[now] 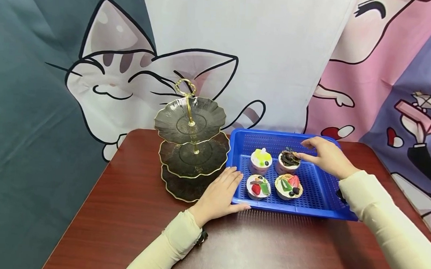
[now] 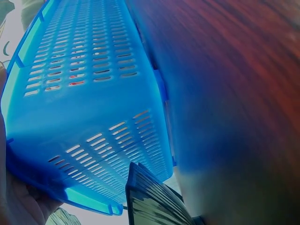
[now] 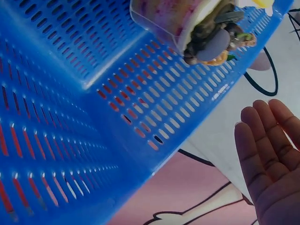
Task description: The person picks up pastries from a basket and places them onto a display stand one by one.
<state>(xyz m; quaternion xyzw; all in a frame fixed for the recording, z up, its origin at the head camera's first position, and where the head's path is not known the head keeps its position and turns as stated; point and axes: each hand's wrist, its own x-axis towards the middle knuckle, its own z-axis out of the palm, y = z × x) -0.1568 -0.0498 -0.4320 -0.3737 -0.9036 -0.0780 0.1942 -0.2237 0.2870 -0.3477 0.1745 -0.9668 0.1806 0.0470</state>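
A blue plastic basket (image 1: 337, 214) holds several dessert cups. My left hand (image 1: 217, 197) rests on its front left corner, fingers laid over the left rim and thumb along the front rim. In the left wrist view part of that hand (image 2: 23, 204) shows beside the basket wall (image 2: 84, 110). Over the basket's right part, my right hand (image 1: 327, 156) reaches toward a chocolate-topped cup (image 1: 288, 162), its thumb right by the topping. The right wrist view has the fingers (image 3: 262, 145) extended and apart from the same cup (image 3: 164, 21). A yellow-topped cup (image 1: 261, 161) stands left of it.
In front sit a strawberry-and-kiwi cup (image 1: 258, 188) and a fruit tart (image 1: 288, 187). A three-tier dark stand (image 1: 190, 127) with gold edges and a gold handle stands left of the basket on the red-brown table (image 1: 131, 211). A cartoon curtain (image 1: 278, 52) hangs behind.
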